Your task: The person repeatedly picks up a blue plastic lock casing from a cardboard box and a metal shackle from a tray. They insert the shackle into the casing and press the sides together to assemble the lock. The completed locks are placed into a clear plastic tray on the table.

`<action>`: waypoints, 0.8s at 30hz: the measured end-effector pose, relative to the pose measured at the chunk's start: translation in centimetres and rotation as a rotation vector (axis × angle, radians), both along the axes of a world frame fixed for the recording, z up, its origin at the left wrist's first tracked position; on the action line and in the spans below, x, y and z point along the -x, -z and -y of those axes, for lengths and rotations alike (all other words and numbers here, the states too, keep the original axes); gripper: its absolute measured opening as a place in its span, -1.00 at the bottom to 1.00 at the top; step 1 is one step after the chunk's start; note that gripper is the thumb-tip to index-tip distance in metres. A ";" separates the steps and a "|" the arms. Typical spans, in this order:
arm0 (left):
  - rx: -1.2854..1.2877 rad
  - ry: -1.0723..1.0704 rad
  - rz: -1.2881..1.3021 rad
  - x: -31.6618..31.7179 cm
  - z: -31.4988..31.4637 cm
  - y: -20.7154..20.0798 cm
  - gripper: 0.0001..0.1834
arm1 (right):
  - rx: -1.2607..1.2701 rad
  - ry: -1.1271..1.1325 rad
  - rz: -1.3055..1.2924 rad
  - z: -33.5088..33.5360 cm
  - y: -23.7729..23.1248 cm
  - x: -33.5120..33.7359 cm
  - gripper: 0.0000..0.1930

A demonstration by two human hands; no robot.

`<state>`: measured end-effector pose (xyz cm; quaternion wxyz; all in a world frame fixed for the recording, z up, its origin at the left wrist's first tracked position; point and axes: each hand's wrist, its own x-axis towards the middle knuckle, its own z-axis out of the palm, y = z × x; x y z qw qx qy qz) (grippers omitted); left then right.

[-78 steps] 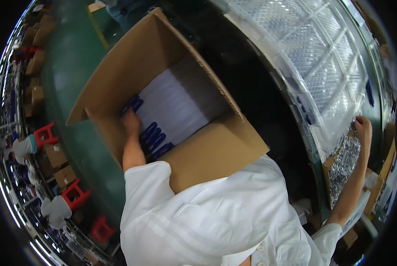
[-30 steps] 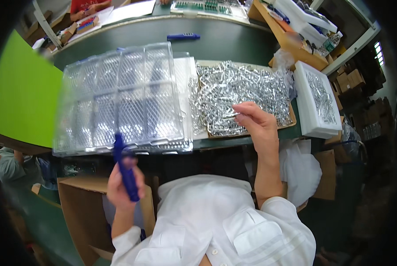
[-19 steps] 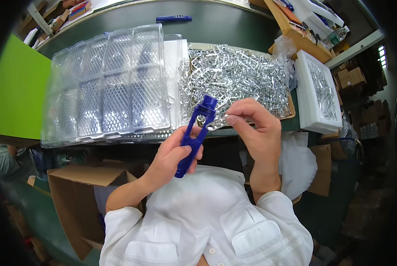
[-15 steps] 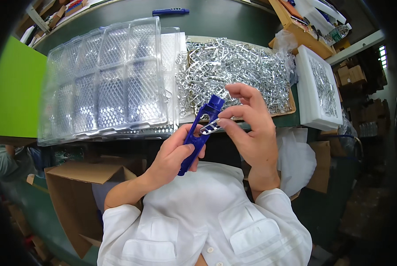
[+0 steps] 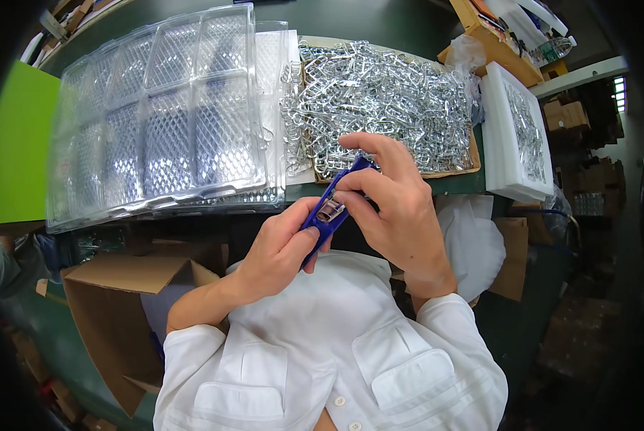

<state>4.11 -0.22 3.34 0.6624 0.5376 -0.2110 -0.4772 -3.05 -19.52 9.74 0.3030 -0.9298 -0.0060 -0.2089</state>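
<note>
My left hand (image 5: 279, 248) is closed around a long blue plastic handle-like piece (image 5: 320, 238), its thumb lying on top. The piece slants up to the right in front of my chest and has an elongated opening. In that opening lies a small shiny metal clip (image 5: 330, 210), partly hidden by fingers. Thumb and index finger of my right hand (image 5: 397, 208) pinch the clip's upper end, while the other fingers curl above the blue piece's far end. Just beyond is a shallow carton heaped with bent metal clips (image 5: 386, 100).
Clear plastic compartment trays (image 5: 153, 108) are stacked on the left of the green table, beside a bright green panel (image 5: 16, 144). A white foam box (image 5: 505, 165) with metal parts stands right. An open cardboard box (image 5: 99, 316) sits low left, white foam sheets (image 5: 473, 248) low right.
The metal clip has gone from slanting across the blue piece's edge to lying within its opening. My right hand has moved left and closer to it. The view has shifted slightly.
</note>
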 end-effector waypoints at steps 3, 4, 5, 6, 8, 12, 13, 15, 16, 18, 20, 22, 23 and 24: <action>-0.013 0.023 0.078 0.0 -0.1 0.6 -0.56 | 0.012 -0.066 -0.002 0.4 0.5 -0.4 -0.83; -0.019 0.015 0.090 0.0 -0.1 0.4 -0.56 | 0.020 -0.093 0.001 0.5 0.6 -0.5 -0.83; -0.024 0.008 0.102 0.0 -0.1 0.2 -0.56 | 0.053 -0.110 0.009 0.7 0.8 -0.5 -0.82; -0.030 0.001 0.114 0.0 -0.1 0.1 -0.56 | 0.086 -0.127 0.016 0.8 1.0 -0.5 -0.80; -0.015 -0.015 0.153 -0.1 -0.1 0.3 -0.59 | 0.070 -0.060 0.057 0.6 1.2 -0.5 -0.76; -0.009 -0.047 0.253 -0.4 -0.2 0.6 -0.67 | -0.067 0.221 0.103 -1.3 0.6 0.1 -0.69; 0.006 -0.070 0.296 -0.4 -0.2 0.5 -0.70 | -0.149 0.220 0.043 -1.2 0.5 0.2 -0.69; 0.037 -0.117 0.383 -0.2 -0.1 0.4 -0.76 | -0.365 0.158 -0.129 -0.4 0.9 0.6 -0.71; 0.016 -0.113 0.442 -0.1 0.0 0.5 -0.78 | -0.503 0.091 -0.240 0.2 1.2 0.8 -0.72; -0.026 -0.108 0.560 -0.3 0.4 0.5 -0.82 | -0.514 0.076 -0.336 0.5 1.1 0.7 -0.71; -0.103 -0.053 0.559 -0.5 0.9 -0.4 -0.77 | -0.494 0.077 -0.357 -0.1 1.9 1.0 -0.71; -0.139 -0.048 0.523 -0.6 1.1 -0.2 -0.78 | -0.519 0.067 -0.316 -0.1 2.2 1.0 -0.71; -0.095 -0.077 0.509 -0.3 1.0 0.0 -0.78 | -0.545 0.058 -0.321 0.0 2.3 0.9 -0.71; -0.050 -0.107 0.494 -0.1 1.0 0.3 -0.77 | -0.570 0.050 -0.326 0.0 2.3 1.0 -0.71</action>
